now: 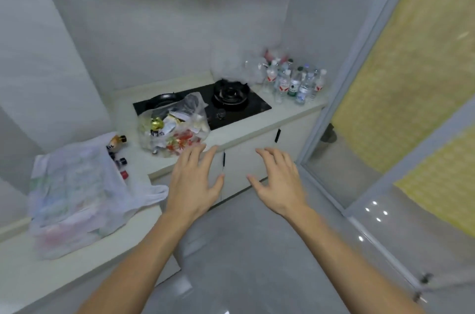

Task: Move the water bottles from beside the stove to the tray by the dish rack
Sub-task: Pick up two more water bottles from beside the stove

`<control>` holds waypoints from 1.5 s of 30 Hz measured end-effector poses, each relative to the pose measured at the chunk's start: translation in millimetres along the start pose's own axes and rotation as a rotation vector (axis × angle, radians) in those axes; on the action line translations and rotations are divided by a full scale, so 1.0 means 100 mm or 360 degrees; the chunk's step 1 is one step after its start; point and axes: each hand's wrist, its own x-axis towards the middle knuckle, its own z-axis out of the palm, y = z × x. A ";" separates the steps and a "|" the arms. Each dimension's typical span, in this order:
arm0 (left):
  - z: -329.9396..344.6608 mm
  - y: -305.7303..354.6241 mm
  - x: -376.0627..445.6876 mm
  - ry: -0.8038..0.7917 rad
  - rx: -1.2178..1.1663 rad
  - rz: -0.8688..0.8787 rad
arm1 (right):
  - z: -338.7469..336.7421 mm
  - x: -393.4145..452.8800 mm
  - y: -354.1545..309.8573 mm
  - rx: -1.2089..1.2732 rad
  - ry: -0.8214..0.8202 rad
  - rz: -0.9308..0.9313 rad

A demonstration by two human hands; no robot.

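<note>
Both forearms extended forward over the floor, palms down; left hand (194, 180) empty, fingers spread and slack; right hand (279, 180) likewise empty, fingers apart and slightly curled; neither touches anything; both hang in front of the cabinet doors (246, 159), short of the counter edge. Left of the hands, on the near counter, a large white plastic bag (79, 190) with small dark-capped jars (120, 159) just beside it; further in, a clear bag of rubbish (174, 128) overlapping the left part of the black stove (231, 105); one burner (231, 95) exposed on the right. Water bottles (293, 82) stand in a tight upright cluster on the counter corner just right of the stove, against the wall, long axes vertical, caps up; count uncertain owing to blur. Key relation: cluster lies ahead and to the right of both hands, well apart from them; right hand is the nearer, so judged the likelier to reach first, taking a front bottle from the side. Tray and dish rack not in view; no bottle moved onto it as far as can be seen; task judged at its start.
</note>
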 end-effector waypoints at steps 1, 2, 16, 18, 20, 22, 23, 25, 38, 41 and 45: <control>0.09 0.05 0.18 -0.0008 -0.0016 0.0041 | 0.01 0.11 0.11 0.0006 0.0011 0.0029; 0.19 0.10 0.36 -0.0026 -0.0027 0.0068 | 0.01 0.22 0.24 0.0016 0.0025 0.0058; 1.75 1.06 3.06 -0.0163 -0.0087 0.0170 | 0.04 2.21 2.54 0.0182 0.0009 0.0258; 1.98 1.19 3.37 -0.0194 -0.0107 0.0155 | -0.01 2.51 2.82 0.0169 -0.0008 0.0264; 2.17 1.30 3.62 -0.0225 -0.0126 0.0139 | -0.03 2.80 3.06 0.0190 -0.0002 0.0288; 2.35 1.40 3.88 -0.0250 -0.0148 0.0145 | -0.04 3.08 3.25 0.0235 0.0004 0.0296; 2.46 1.43 4.05 -0.0261 -0.0163 0.0138 | -0.03 3.24 3.36 0.0247 0.0000 0.0295; 2.62 1.47 4.30 -0.0258 -0.0195 0.0122 | -0.01 3.47 3.51 0.0243 -0.0014 0.0287; 4.08 1.48 6.41 -0.0432 -0.0648 -0.0359 | 0.49 5.54 4.88 0.0410 -0.0172 0.0624; 4.31 1.40 6.77 -0.0470 -0.0722 -0.0511 | 0.64 5.92 5.08 0.0492 -0.0165 0.0672; 4.58 1.35 7.06 -0.0515 -0.0861 -0.0685 | 0.88 6.28 5.23 0.0624 -0.0262 0.0705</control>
